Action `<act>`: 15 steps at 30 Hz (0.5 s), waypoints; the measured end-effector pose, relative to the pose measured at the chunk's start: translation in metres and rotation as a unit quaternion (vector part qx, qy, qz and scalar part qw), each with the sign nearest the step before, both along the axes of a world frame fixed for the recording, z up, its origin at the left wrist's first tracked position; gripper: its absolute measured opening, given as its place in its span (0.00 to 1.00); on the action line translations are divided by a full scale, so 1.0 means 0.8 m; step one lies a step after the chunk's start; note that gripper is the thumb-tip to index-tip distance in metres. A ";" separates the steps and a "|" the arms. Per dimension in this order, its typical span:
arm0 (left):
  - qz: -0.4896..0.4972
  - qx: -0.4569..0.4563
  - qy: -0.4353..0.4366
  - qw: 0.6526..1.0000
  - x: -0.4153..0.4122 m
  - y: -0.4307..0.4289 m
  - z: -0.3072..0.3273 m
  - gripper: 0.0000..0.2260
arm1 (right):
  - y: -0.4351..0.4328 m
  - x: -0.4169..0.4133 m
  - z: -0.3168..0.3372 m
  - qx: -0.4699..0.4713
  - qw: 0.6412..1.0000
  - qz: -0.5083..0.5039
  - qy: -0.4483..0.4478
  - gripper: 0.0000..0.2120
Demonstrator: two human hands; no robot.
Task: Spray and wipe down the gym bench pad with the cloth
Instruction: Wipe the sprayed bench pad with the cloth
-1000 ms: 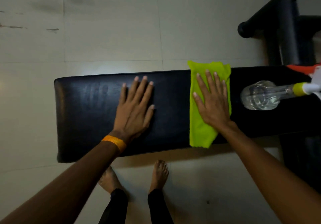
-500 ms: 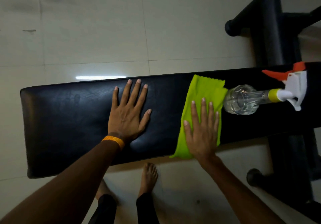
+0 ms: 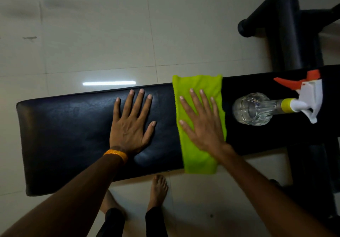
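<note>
A black padded gym bench (image 3: 64, 135) runs across the view. My left hand (image 3: 131, 124) lies flat on its middle with the fingers spread, an orange band at the wrist. My right hand (image 3: 204, 122) presses flat on a lime-green cloth (image 3: 198, 159) that spans the pad from its far edge to its near edge. A clear spray bottle (image 3: 255, 109) with a white head and red trigger lies on its side on the pad, to the right of the cloth and apart from it.
Black metal frame tubes (image 3: 292, 32) of the gym equipment rise at the upper right and continue below the bench on the right. Pale floor tiles (image 3: 110, 34) surround the bench. Two bare feet (image 3: 158, 190) stand just under the near edge.
My right hand has slid the cloth away from me, from the near edge half a second ago up to the far edge. My left hand has stayed flat in place.
</note>
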State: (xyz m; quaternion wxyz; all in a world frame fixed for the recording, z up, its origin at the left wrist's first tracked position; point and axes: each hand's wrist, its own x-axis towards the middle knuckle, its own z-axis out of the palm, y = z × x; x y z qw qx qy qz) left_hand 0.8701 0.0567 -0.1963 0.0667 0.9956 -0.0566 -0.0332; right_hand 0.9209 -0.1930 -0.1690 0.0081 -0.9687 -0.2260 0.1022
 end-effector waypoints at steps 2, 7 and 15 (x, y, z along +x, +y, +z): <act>0.000 -0.001 0.001 1.000 0.001 0.000 -0.001 0.34 | -0.011 0.048 -0.004 0.011 1.000 -0.021 -0.014 0.31; 0.000 -0.001 0.002 1.000 0.001 0.001 -0.002 0.33 | 0.023 0.009 -0.003 -0.007 0.983 -0.177 -0.045 0.31; 0.002 -0.012 -0.004 1.000 0.000 0.001 -0.005 0.34 | -0.007 -0.007 0.000 0.009 0.985 -0.165 -0.039 0.31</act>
